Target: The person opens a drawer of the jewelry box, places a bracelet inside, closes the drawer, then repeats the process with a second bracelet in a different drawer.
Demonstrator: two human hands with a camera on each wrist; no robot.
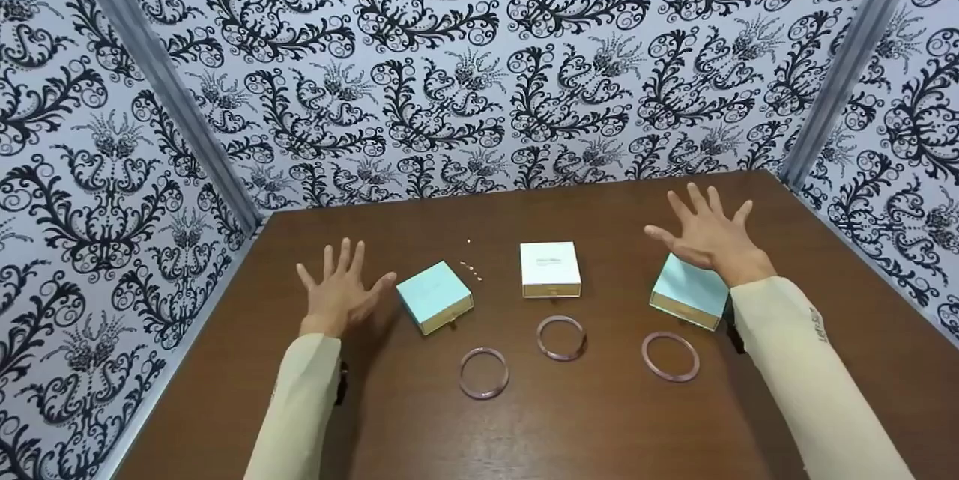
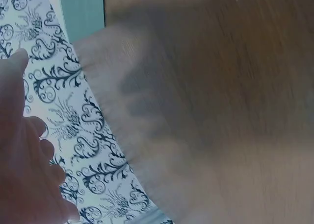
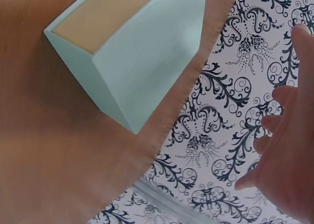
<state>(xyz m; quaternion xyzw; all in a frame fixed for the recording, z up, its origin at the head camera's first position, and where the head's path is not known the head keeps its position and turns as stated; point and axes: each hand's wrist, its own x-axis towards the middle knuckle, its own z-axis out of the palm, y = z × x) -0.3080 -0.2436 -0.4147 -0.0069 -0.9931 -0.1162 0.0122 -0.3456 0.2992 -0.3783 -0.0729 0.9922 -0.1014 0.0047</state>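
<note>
- Nearest the head camera: two cream sleeves (image 1: 809,360) entering from the bottom edge, one on each side of the brown wooden bench (image 1: 569,435).
- Three pinkish translucent bangles lie flat in a loose row on the bench: left bangle (image 1: 484,373), middle bangle (image 1: 561,338), right bangle (image 1: 670,356). None touches another.
- Behind them, three small pale-teal boxes, lids closed: left box (image 1: 434,296) turned at an angle, centre box (image 1: 551,269) square to the camera, right box (image 1: 689,291) angled, partly behind the right wrist.
- Left hand (image 1: 339,293): raised above the bench, fingers spread, palm away from the camera, holding nothing. It is just left of the left box, not touching it.
- Right hand (image 1: 708,237): raised, fingers spread wide, empty. It hangs just behind and above the right box; right wrist view shows that box below the palm, clear of the fingers.
- Small pale specks (image 1: 472,268) on the bench between left and centre boxes; too small to identify.
- Left wrist view blurred.
- Black-and-white scroll-patterned walls (image 1: 479,68) enclose the bench on three sides.
</note>
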